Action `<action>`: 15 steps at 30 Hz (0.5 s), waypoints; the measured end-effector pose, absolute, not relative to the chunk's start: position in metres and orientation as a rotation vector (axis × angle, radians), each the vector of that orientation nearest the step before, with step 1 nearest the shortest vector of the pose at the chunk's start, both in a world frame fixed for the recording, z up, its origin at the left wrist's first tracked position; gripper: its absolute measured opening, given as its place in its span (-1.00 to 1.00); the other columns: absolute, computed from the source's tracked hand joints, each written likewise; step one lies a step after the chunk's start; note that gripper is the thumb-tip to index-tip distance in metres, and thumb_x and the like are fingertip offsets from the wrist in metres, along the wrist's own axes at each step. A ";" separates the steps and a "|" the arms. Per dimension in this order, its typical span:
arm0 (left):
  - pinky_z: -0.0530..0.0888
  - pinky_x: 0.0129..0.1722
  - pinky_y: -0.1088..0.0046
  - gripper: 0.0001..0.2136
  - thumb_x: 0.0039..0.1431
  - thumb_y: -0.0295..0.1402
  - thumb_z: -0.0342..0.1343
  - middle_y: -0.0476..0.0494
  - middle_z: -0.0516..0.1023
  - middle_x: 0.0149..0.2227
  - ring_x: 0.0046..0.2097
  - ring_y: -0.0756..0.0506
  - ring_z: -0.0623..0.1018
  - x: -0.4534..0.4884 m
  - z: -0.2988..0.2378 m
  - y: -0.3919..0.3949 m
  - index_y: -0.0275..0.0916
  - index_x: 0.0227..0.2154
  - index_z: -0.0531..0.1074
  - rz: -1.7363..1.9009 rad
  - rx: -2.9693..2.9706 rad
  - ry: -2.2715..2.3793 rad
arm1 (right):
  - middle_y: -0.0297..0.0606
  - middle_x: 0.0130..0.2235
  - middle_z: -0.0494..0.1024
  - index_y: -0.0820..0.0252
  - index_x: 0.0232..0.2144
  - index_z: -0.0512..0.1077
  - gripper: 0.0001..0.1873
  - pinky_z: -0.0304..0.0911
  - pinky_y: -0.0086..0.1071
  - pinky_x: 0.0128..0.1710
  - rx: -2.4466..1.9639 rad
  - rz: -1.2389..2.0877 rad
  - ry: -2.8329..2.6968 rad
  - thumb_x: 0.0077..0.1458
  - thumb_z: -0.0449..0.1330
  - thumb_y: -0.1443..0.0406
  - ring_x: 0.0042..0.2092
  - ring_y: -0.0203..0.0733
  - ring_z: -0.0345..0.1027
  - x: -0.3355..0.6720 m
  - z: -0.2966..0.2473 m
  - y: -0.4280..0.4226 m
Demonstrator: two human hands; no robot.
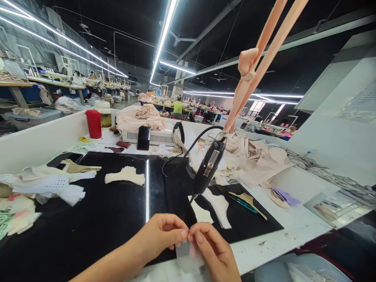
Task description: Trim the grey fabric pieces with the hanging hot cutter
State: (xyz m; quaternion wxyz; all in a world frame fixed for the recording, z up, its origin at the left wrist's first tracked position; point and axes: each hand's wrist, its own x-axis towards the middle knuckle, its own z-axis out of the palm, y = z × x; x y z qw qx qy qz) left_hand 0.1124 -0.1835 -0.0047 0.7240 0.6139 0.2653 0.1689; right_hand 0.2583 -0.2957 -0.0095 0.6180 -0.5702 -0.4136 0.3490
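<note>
My left hand [166, 235] and my right hand [213, 246] meet at the front edge of the black work surface [111, 219]. Both are closed in a pinch, fingertips nearly touching. A thin translucent sheet [185, 256] hangs from them; its lower part is blurred. Just beyond my fingers a black hand-held electric tool [208, 166] hangs tip down from knotted peach fabric straps [249, 74]. Beside its tip lie a cream fabric piece [202, 211] and a longer white cut piece [219, 207]. A teal pen-like tool [246, 205] rests farther right.
White and beige scraps [55, 182] lie at left, with another cut piece [125, 175] near the middle. Behind stand a red cup [94, 124], a phone [143, 138] and a fabric-topped white basket [161, 136]. Beige fabric [264, 156] is heaped at right. A person [177, 106] sits farther back.
</note>
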 end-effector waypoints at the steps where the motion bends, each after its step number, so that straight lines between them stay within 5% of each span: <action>1: 0.30 -0.35 0.48 -0.66 -0.03 -0.08 0.34 -0.01 0.52 -0.42 -0.39 0.00 0.37 0.106 -0.004 -0.182 -0.29 -0.35 0.57 0.383 1.339 0.609 | -0.32 -0.41 0.56 0.08 -0.35 0.58 -0.55 0.30 -0.41 -0.42 -1.335 0.822 -0.948 0.06 0.33 -0.15 -0.45 -0.25 0.37 0.258 -0.011 -0.295; 6: 0.27 -0.39 0.49 -0.71 -0.04 -0.13 0.33 0.02 0.49 -0.48 -0.42 0.00 0.37 0.075 -0.007 -0.171 -0.28 -0.38 0.57 0.431 1.389 0.715 | -0.22 -0.33 0.61 0.08 -0.22 0.60 -0.46 0.38 -0.34 -0.42 -1.436 0.922 -0.979 -0.09 0.40 -0.16 -0.42 -0.16 0.42 0.258 -0.021 -0.290; 15: 0.22 -0.46 0.51 -0.80 -0.04 -0.21 0.21 0.01 0.51 -0.45 -0.42 -0.02 0.38 0.047 0.000 -0.169 -0.25 -0.42 0.51 0.400 1.482 0.867 | -0.40 -0.58 0.38 0.10 -0.35 0.63 -0.53 0.26 -0.42 -0.44 -1.470 0.971 -1.003 -0.10 0.40 -0.13 -0.50 -0.26 0.26 0.246 -0.042 -0.281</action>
